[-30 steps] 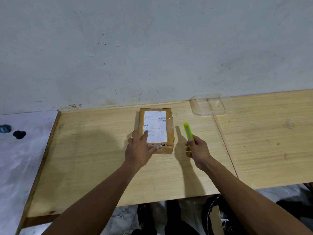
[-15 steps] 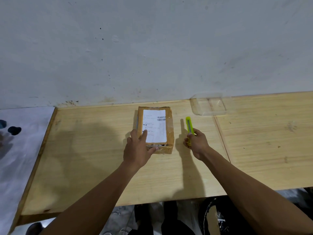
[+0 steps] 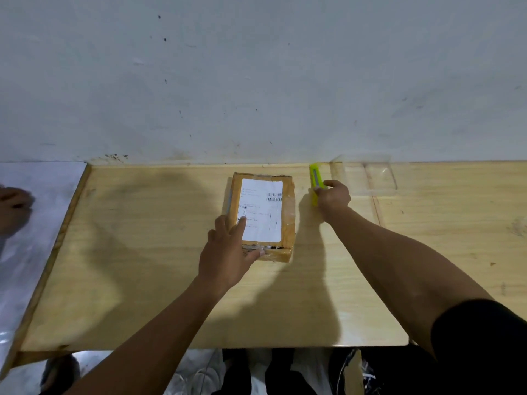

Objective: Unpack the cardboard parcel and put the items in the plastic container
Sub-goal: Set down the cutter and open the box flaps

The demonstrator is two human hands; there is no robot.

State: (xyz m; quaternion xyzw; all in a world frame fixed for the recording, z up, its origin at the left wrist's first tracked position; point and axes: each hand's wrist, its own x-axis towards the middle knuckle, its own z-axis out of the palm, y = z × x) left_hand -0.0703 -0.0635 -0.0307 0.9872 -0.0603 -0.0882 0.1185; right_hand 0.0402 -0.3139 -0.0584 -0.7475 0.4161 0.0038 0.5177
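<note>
Presently, a taped cardboard parcel [image 3: 262, 216] is seen lying flat on a wooden table [image 3: 142, 280], long axis running toward the wall [image 3: 256, 75]. A white label [image 3: 261, 212] with barcodes covers most of its top face. The parcel is sealed; glossy tape is visible along its edges.

The left hand [image 3: 228, 255] is laid on the parcel's 7 o'clock corner. Its fingers are spread and fairly straight: the forefinger rests on the label's near-left part, the thumb is pressed along the near edge, and the remaining fingers lie against the left side. Nothing is clasped; the parcel is merely steadied.

The right hand [image 3: 332, 196] is found at 2 o'clock from the parcel, apart from it. Its fingers are curled tightly round a yellow-green cutter [image 3: 316, 181], which is held pointing toward the wall. A grey strip is seen along the cutter's body; whether a blade is extended cannot be told.

A clear plastic container [image 3: 368, 178] stands at 2 o'clock from the parcel, just beyond the right hand, against the wall. It appears slightly blurred.

A pale surface [image 3: 34, 252] adjoins the table at 9 o'clock, and another person's hand [image 3: 14, 208] is noted at its left edge. A black sleeve [image 3: 484, 343] is seen on the right upper arm.
</note>
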